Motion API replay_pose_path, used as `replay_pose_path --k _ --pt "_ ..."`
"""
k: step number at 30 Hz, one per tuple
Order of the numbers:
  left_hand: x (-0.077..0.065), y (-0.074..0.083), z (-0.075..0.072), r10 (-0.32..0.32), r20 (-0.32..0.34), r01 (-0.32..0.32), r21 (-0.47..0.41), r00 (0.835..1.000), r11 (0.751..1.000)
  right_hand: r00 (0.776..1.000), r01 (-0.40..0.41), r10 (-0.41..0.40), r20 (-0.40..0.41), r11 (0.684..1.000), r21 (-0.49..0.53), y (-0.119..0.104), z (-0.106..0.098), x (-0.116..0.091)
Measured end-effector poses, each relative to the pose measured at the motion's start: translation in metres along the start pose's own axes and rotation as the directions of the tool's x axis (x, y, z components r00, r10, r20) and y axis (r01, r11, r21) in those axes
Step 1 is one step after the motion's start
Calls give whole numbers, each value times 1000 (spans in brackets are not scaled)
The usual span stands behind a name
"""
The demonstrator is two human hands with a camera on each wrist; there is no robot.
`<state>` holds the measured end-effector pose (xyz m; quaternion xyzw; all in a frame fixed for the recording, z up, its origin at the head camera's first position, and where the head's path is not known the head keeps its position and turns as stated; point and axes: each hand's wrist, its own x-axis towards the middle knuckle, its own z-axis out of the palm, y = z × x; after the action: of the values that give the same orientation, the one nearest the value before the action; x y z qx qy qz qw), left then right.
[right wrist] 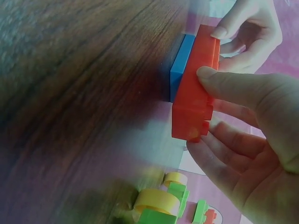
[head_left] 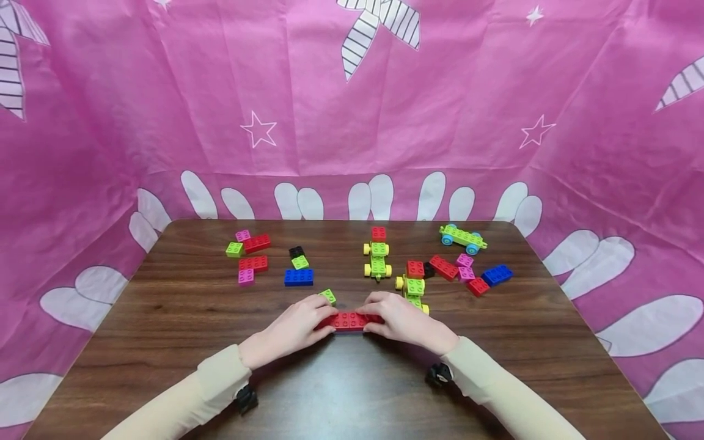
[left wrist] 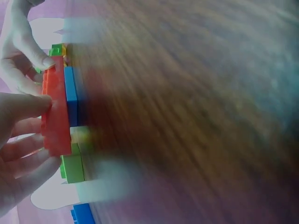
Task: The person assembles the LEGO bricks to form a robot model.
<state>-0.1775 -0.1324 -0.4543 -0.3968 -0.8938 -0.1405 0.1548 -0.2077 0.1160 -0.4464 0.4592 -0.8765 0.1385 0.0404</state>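
Note:
A long red toy building-brick piece (head_left: 349,321) lies crosswise near the middle of the table, studs up. Beneath it, a blue brick (left wrist: 71,95) shows in both wrist views, shorter than the red piece and set under its middle. My left hand (head_left: 297,324) pinches the red piece's left end between thumb and fingers. At the opposite end my right hand (head_left: 404,321) grips it likewise, thumb on the near side (right wrist: 201,74). Just beyond the left fingers sits a lime-green brick (head_left: 328,297). Close past the right hand stands a lime car base with yellow wheels (head_left: 414,287), partly hidden by that hand.
Red, pink and lime bricks (head_left: 253,264) lie at the back left, beside a blue brick (head_left: 299,277). Another yellow-wheeled car base (head_left: 378,266) stands at centre back. Further right are a blue-wheeled base (head_left: 463,237) and several loose bricks (head_left: 444,267). Pink cloth (head_left: 319,146) surrounds the table.

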Motion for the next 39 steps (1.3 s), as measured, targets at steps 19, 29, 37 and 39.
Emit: replay_pose_path --k 19,29,37,39 --pt "9 7 4 18 3 -18 66 1000 998 999 1 -1 -33 1000 -10 -2 1 -2" --pt "10 8 7 47 -39 -43 100 998 994 997 36 -37 -68 999 -12 -4 -1 0" --pt "5 7 4 41 -52 -37 74 998 997 1000 -19 19 7 1000 1 -4 -2 0" --pt "4 7 2 44 -52 -41 63 998 997 999 -30 30 22 1000 2 -5 -3 -1"
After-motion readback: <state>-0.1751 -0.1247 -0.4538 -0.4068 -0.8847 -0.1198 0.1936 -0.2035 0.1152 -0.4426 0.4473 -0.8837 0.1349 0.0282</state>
